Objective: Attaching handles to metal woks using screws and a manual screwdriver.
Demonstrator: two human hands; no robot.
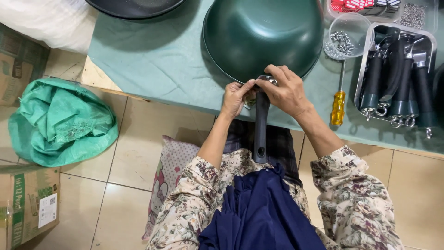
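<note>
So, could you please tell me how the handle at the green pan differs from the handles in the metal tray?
The handle at the pan is single, held against the green pan by both hands, left hand and right hand. The tray handles lie loose, several together, in the metal tray. All are dark and elongated.

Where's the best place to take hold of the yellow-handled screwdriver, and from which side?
Probably the yellow handle, reached from the right hand's side. The screwdriver lies flat on the green table cover, handle toward the near edge and free all round; its thin shaft points toward the clear screw bowl.

Yellow-handled screwdriver, tray of dark handles, green sack.
</note>
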